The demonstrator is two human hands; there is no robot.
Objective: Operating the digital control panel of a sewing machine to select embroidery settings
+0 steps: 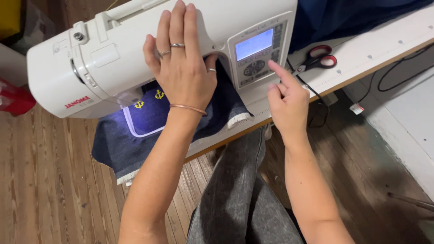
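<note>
Left hand (pixel 183 63): I lay it flat, open, on the sewing machine (pixel 113 49), heavy and rigid
Right hand (pixel 285 97): curled, holding nothing, forefinger at button panel (pixel 257 54)
Denim cloth (pixel 131 149): soft, limp; I'd grip the edge

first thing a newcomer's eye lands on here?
The big white embroidery machine across the top, with the left hand lying flat on its body. Next, the right hand pointing an index finger at the lit control panel, and the yellow anchors stitched on hooped denim under the needle.
</note>
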